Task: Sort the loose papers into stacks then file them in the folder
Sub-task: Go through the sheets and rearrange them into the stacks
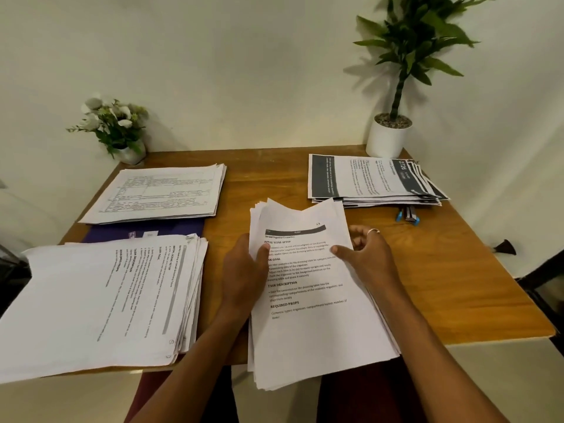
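The left hand point(244, 270) and right hand point(369, 254) pinch a sheaf of papers point(314, 315), thumbs on top at its left and right edges, over the near edge of the table point(427, 270). The purple folder point(146, 230) lies left, between the far-left stack point(158, 193) and near-left stack point(100, 300)

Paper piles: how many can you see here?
4: far-left pile, near-left pile, far-right pile, and middle pile, held between left hand and right hand. More sheets may hide in the purple folder.
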`<state>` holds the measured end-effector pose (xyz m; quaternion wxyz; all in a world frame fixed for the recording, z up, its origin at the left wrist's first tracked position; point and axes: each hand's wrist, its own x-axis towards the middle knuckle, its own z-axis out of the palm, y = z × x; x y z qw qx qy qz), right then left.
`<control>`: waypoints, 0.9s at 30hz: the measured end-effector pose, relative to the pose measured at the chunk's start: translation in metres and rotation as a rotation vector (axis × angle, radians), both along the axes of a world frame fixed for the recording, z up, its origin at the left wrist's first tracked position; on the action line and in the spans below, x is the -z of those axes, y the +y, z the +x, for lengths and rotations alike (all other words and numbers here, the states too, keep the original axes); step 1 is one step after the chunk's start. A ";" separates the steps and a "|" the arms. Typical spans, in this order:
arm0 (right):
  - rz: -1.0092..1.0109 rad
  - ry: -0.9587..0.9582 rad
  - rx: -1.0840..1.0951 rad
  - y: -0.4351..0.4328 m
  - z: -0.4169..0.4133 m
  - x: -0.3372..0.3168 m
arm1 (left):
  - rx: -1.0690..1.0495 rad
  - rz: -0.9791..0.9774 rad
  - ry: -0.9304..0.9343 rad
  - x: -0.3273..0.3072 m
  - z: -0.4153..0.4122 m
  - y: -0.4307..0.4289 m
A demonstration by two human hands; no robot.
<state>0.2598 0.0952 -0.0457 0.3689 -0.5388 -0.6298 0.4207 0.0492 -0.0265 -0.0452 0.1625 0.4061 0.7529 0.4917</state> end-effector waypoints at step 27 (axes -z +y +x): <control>0.105 0.248 0.154 -0.008 0.011 -0.010 | 0.067 0.135 -0.088 -0.010 -0.004 0.009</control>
